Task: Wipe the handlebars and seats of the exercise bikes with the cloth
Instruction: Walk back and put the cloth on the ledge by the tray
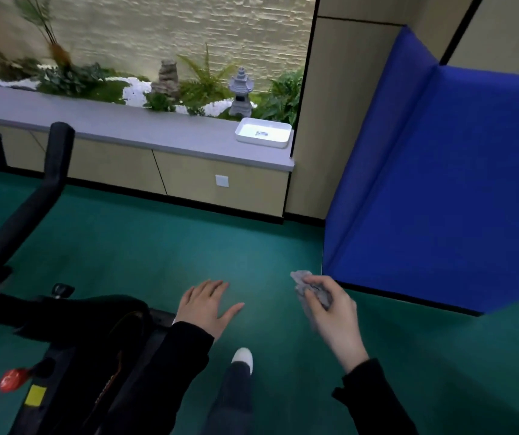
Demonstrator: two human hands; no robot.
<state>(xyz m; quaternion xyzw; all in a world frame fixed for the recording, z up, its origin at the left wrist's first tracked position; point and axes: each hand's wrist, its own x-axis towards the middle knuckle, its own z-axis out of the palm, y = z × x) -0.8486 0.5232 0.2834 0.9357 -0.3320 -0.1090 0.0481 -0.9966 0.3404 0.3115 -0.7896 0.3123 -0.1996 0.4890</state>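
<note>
A black exercise bike fills the lower left, its curved handlebar [37, 196] rising at the left edge and its dark seat [88, 318] below it. My left hand [206, 307] hovers flat with straight fingers just right of the seat, touching nothing. My right hand [330, 306] grips a crumpled grey cloth [307, 284], held in the air over the green floor, well to the right of the bike.
A grey ledge [145, 130] with a white tray [263, 132] runs along the back, with plants and stone ornaments behind it. Folded blue mats [440, 183] stand at the right. Green floor [157, 246] lies between. My white shoe [243, 356] shows below.
</note>
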